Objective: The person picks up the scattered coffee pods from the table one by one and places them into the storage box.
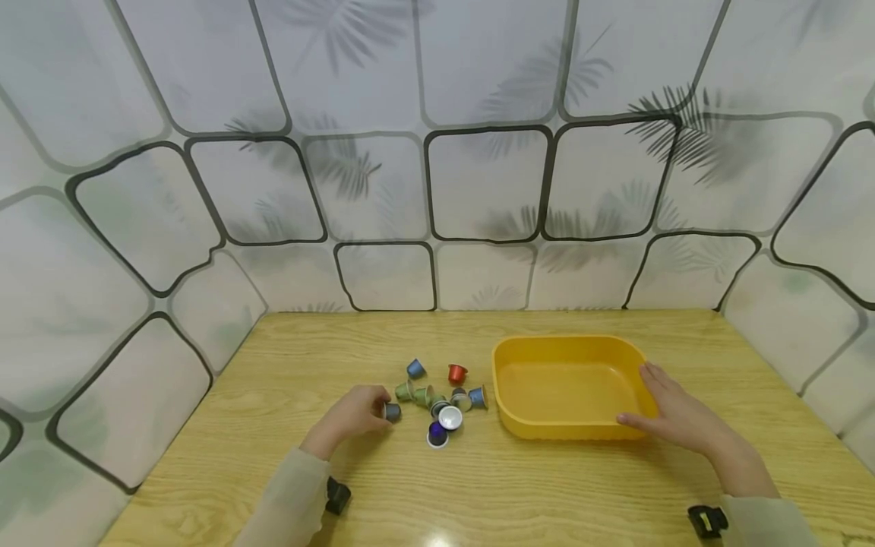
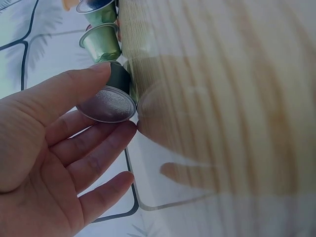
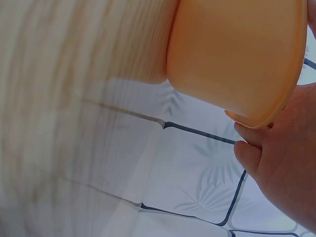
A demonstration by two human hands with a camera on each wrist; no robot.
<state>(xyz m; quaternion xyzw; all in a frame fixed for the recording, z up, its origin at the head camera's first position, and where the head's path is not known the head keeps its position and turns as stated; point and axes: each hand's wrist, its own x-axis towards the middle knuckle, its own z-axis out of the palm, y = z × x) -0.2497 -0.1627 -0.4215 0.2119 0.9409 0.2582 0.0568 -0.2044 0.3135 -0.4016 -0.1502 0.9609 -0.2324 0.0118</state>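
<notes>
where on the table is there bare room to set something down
Bare table lies in front of the capsules and yellow tray, between the sleeves; another strip behind the capsules, up to the wall. The tray's inside is bare too. It's crowded between left hand and tray, where capsules sit bunched.

Head view bright, glare on table (image 1: 547,494) at bottom edge; 2 wrist views dimmer, table blurred up close.

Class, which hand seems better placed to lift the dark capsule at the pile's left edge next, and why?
Probably the left hand: its fingers are at that dark capsule. The right hand is farther away, on the right side of the yellow tray.
</notes>
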